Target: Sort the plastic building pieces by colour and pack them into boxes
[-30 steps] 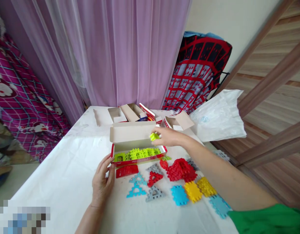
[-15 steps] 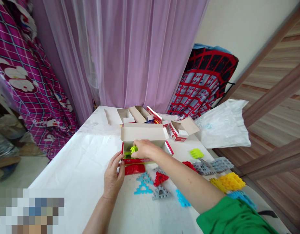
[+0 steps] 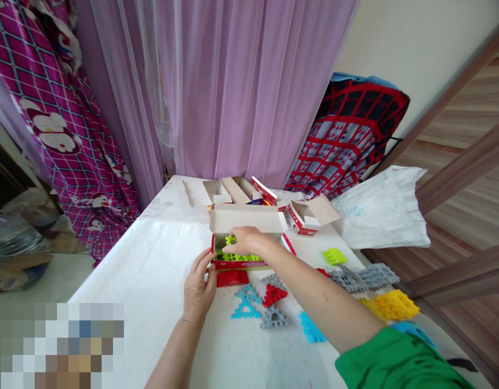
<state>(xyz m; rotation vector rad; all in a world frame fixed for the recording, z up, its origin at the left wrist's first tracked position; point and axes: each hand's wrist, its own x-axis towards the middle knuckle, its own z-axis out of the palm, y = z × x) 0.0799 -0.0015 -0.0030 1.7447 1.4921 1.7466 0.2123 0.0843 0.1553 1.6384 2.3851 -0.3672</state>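
Observation:
An open red cardboard box [image 3: 237, 264] with a raised flap holds several lime-green plastic building pieces [image 3: 238, 256]. My right hand [image 3: 249, 241] reaches into the box from the right, fingers pinched on a lime-green piece [image 3: 230, 240] at the box's left end. My left hand [image 3: 199, 289] rests on the white table [image 3: 152, 281] with its fingers curled against the box's front left corner. A red piece [image 3: 232, 277] lies just in front of the box.
Loose pieces lie to the right: blue, red and grey triangles [image 3: 259, 305], grey squares [image 3: 360, 276], yellow squares [image 3: 391, 305], one lime piece [image 3: 334, 255]. More open boxes [image 3: 310, 216] stand behind. A white plastic bag [image 3: 381, 208] hangs off the right edge.
My right hand carried a lime-green piece from above the box's right end down into its left end. The camera swung left and my left hand stayed at the box corner.

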